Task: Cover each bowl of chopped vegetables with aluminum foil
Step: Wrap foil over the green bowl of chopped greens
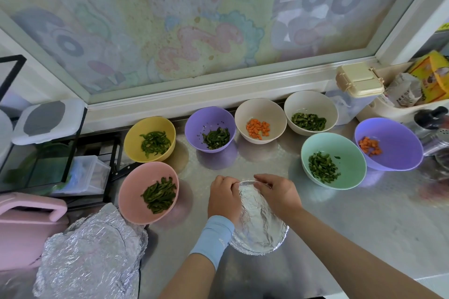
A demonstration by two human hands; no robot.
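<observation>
Crimping foil point(260, 221) over one bowl, our left grip point(224, 198) and right grip point(277, 195) pinch its rim; seven bowls point(136, 204) sit uncovered.

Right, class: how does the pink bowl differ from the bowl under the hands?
The pink bowl is uncovered, showing green pepper strips; the foil-covered bowl hides its contents. The pink bowl stands untouched; the left hand and right hand grip the foil-covered bowl's far rim. Both sit on the metal counter.
</observation>
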